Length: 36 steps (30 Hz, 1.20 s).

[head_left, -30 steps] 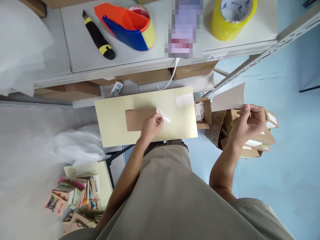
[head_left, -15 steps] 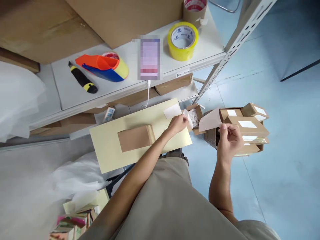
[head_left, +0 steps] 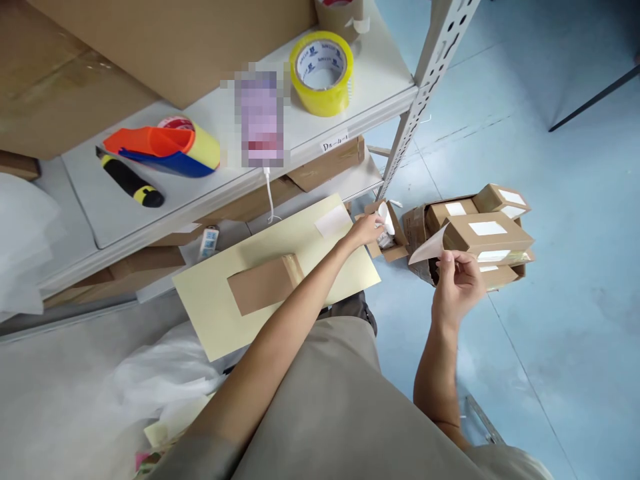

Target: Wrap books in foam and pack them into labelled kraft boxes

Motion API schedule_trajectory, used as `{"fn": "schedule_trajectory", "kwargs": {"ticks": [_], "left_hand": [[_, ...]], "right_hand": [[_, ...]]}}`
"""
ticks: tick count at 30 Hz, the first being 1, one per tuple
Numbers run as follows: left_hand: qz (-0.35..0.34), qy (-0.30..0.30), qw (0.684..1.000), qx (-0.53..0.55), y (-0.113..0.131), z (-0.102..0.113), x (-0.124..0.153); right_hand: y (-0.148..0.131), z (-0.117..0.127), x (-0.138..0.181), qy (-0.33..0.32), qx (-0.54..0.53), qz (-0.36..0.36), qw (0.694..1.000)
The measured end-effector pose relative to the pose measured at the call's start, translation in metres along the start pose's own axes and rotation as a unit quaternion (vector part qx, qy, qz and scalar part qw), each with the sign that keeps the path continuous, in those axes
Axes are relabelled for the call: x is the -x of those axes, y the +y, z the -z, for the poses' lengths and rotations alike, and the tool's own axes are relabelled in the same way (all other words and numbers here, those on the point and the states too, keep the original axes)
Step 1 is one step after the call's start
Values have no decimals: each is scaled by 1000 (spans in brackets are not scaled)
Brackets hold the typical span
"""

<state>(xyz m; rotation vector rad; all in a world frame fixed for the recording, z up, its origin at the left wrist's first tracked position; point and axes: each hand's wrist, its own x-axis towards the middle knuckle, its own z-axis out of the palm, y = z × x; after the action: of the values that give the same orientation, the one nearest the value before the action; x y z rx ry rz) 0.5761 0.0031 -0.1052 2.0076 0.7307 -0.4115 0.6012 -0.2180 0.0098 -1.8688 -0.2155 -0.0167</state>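
My left hand [head_left: 367,231] pinches a small curled piece of white paper [head_left: 385,217] over a small open cardboard box [head_left: 396,253] that has white scraps in it. Between the thumb and fingers of my right hand [head_left: 460,279] is a thin white label [head_left: 429,248], its free end curling to the left. Under my left forearm lies a pale yellow board [head_left: 203,300], bearing a closed brown carton [head_left: 261,288]. A blank white slip [head_left: 331,221] lies flat near the board's upper right corner.
Beyond my right hand stands a larger box of cartons [head_left: 493,230] with white labels. The metal shelf [head_left: 210,190] holds yellow tape [head_left: 323,100], a tape dispenser [head_left: 167,150], a utility knife [head_left: 131,179] and a blurred-out phone [head_left: 260,117] on a cable. White plastic [head_left: 165,367] lies at left.
My left hand has moved right with the curled paper, from the board's edge to over the small box. The label in my right hand has curled more. The view has shifted right.
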Motion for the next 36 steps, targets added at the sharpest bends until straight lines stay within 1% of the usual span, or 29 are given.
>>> {"fn": "schedule_trajectory", "kwargs": {"ticks": [2, 4, 7, 10, 14, 17, 20, 24, 30, 33, 36], "left_hand": [[-3, -12, 1000, 4, -2, -2, -2], [11, -4, 1000, 16, -6, -3, 2], [27, 23, 995, 95, -14, -3, 21], [14, 40, 977, 209, -24, 1, 56], [-37, 74, 940, 332, -29, 16, 118], [-32, 101, 908, 404, -26, 31, 163], [-6, 126, 882, 454, -23, 42, 197], [14, 158, 847, 508, -27, 47, 226], [49, 254, 804, 535, -43, 40, 257], [77, 300, 785, 537, -54, 34, 268], [105, 332, 773, 530, -65, 27, 278]], "right_hand": [[3, -1, 3, -5, -4, -3, 1000], [5, -2, 5, -12, -4, -5, 1000], [6, -7, 8, -29, 11, -8, 999], [2, -14, 11, -60, 34, 5, 998], [-7, -29, 21, -118, 46, 39, 991], [-17, -44, 35, -183, 38, 60, 981], [-26, -59, 50, -251, 34, 91, 963], [-35, -78, 72, -337, 21, 129, 932], [-45, -101, 102, -436, 9, 182, 881], [-45, -110, 115, -481, 9, 186, 857], [-42, -118, 125, -520, 3, 180, 835]]}}
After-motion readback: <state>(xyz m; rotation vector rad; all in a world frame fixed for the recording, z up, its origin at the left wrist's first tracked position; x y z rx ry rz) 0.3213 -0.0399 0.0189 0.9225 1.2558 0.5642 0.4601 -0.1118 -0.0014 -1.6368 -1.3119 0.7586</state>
